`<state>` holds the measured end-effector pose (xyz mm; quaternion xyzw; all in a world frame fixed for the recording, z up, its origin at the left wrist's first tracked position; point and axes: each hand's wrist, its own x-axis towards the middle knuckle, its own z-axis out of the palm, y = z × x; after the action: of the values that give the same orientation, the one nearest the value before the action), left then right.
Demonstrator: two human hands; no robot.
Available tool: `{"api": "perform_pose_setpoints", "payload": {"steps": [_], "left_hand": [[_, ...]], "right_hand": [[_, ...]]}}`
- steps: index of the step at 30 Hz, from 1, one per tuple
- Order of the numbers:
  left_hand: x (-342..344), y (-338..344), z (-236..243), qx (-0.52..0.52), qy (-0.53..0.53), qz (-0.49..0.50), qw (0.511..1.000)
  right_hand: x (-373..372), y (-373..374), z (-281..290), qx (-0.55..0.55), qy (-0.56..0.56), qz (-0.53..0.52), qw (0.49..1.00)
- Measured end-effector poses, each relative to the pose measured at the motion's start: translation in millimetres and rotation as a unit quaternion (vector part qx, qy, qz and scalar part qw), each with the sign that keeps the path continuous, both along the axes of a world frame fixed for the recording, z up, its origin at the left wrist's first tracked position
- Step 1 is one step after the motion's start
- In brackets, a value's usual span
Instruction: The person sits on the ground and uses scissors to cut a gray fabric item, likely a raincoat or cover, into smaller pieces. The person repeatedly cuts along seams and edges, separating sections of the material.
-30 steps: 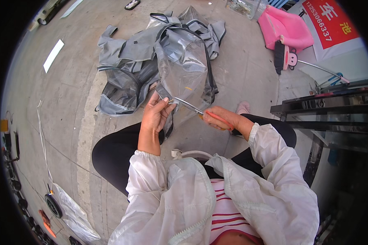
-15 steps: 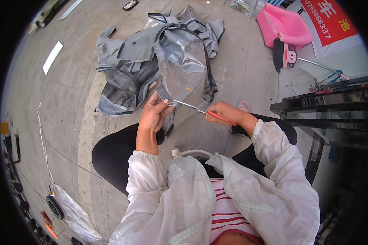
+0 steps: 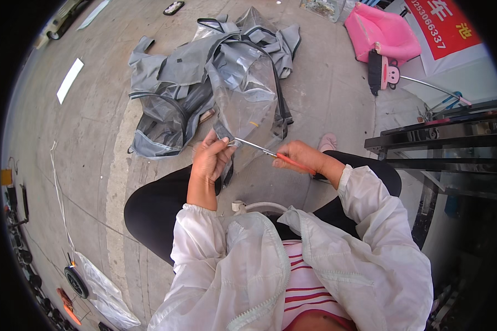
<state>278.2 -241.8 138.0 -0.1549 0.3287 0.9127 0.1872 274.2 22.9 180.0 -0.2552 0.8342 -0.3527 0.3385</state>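
Since the last frame your right hand [image 3: 302, 155] has drawn slightly nearer to you and to the left, carrying the scissors [image 3: 269, 152] with it, while your left hand [image 3: 207, 161] has sunk only a touch. Your right fingers wrap around the orange handle, and from them the metal blades run leftward to your left fingertips. You seem to have the blades close together, though whether they are fully shut cannot be told.

Your left fingers are narrow, pinching a grey strip [image 3: 222, 131] between thumb and fingertips, with the blade ends right beside your thumb. Just beyond those fingers spreads a clear sheet [image 3: 246, 107], part of a crumpled grey cover [image 3: 185, 66] that lies on the concrete floor [image 3: 328, 88], farther out and mostly to the left of your right fingers. A pink shoe [image 3: 327, 142] shows just beyond your right fingers, to their right. Well beyond them, up to the right, stand a pink chair [image 3: 378, 34] and a black-bristled broom [image 3: 375, 71]. Well to the left of your left fingers, nearer you, lies a black wheel [image 3: 76, 281].
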Motion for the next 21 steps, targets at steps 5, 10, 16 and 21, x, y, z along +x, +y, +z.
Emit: {"api": "perform_pose_setpoints", "payload": {"steps": [5, 10, 16, 21], "left_hand": [[3.6, 6.4, -6.4, 0.045, -0.007, -0.003, 0.999], [3.5, 2.3, -10.5, 0.054, 0.012, -0.041, 0.998], [3.6, 5.0, -1.6, 0.046, 0.023, -0.022, 0.998], [3.2, 12.0, 3.5, 0.008, 0.027, -0.071, 0.997]], "right_hand": [[13.3, -4.0, -1.0, -0.056, -0.007, -0.04, 0.998], [10.3, -2.7, 2.6, -0.05, -0.046, -0.028, 0.997], [24.0, -9.3, 5.4, -0.083, -0.156, -0.081, 0.981], [38.6, -31.3, 9.1, -0.168, -0.341, -0.188, 0.906]]}}
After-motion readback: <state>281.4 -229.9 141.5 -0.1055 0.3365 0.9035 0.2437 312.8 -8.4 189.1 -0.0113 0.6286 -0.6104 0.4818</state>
